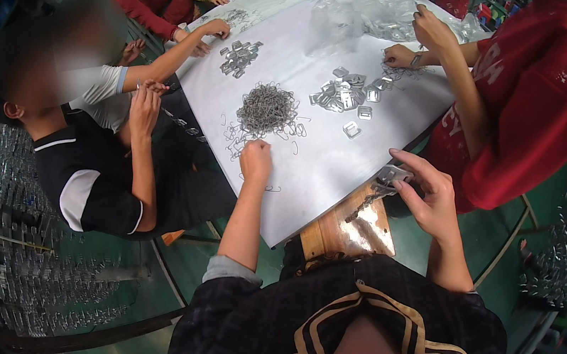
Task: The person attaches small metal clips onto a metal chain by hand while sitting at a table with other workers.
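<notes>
My left hand [255,161] rests over the white table [329,171] at the near edge of a heap of thin wire hooks [266,109]. Its fingers are curled together, and anything between them is hidden. Off the table's near edge, my right hand [430,193] pinches a flat silver metal plate [393,175] between thumb and fingers. A string of similar linked pieces [365,202] dangles from it, over a wooden bench. Loose hooks are scattered around the heap. To its right lies a pile of silver slotted plates [343,93], with a single plate [351,129] lying nearer me.
Clear plastic bags [362,12] cover the far right of the table. Another plate pile [240,58] lies further back. Co-workers' hands work on both sides and at the far end. The wooden bench [348,229] stands below the near edge; racks of hanging metal parts [42,244] flank the left.
</notes>
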Motion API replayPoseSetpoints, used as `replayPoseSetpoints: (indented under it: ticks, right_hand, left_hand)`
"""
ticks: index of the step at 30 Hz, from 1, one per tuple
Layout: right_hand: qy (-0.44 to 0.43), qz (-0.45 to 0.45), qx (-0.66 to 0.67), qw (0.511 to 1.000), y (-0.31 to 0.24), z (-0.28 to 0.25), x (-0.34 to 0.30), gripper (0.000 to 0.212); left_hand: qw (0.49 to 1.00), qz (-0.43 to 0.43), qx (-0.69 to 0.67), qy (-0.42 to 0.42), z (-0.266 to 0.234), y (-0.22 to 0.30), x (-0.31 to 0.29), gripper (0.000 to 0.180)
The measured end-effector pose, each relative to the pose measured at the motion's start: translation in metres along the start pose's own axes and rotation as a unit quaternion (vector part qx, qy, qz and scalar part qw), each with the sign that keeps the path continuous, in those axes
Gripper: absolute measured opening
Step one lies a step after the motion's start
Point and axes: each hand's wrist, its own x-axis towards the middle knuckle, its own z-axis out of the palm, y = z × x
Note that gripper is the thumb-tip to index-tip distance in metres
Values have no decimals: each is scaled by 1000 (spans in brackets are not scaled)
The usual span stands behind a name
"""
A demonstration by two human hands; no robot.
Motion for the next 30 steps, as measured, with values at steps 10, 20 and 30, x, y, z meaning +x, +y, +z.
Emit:
replayPoseSetpoints:
  ticks: [10,20,30]
  right_hand:
    - [11,25,-5,1000,2,-9,-8,40]
    - [11,24,-4,1000,6,-10,-9,42]
    - [15,27,-14,999,9,-8,-15,42]
  left_hand:
    - [970,79,230,-14,37,-9,32,19]
    - [969,153,-47,-188,25,5,4,12]
    - [943,281,137,-115,31,14,-15,13]
